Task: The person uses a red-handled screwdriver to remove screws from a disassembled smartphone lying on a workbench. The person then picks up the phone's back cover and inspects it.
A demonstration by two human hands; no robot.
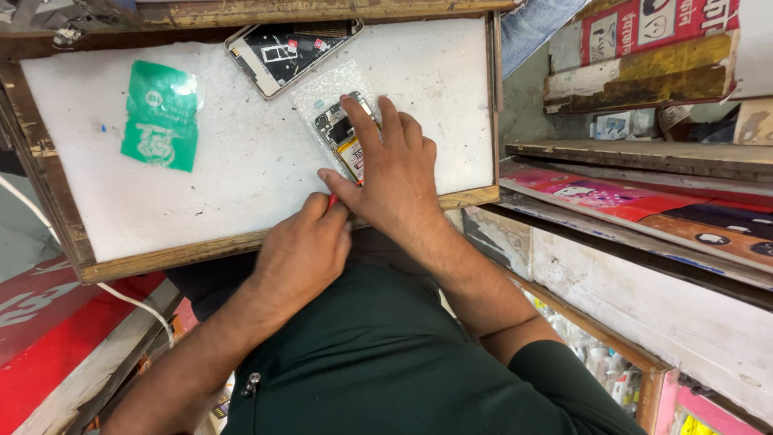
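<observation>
An opened phone (336,129) with its circuit board and battery showing lies on a bubble-wrap pouch (322,89) on a white foam mat (241,161). My right hand (390,173) rests flat on the phone, fingers spread over its lower half, pinning it down. My left hand (302,254) sits just below at the mat's near edge, closed around a thin red tool (332,200). Only the tool's tip shows, next to my right thumb.
A second opened phone body (290,48) lies at the mat's far edge. A green plastic packet (161,117) sits on the left. The mat sits in a wooden tray (161,259). A white cable (137,304) runs at lower left. Wooden shelves (644,153) stand on the right.
</observation>
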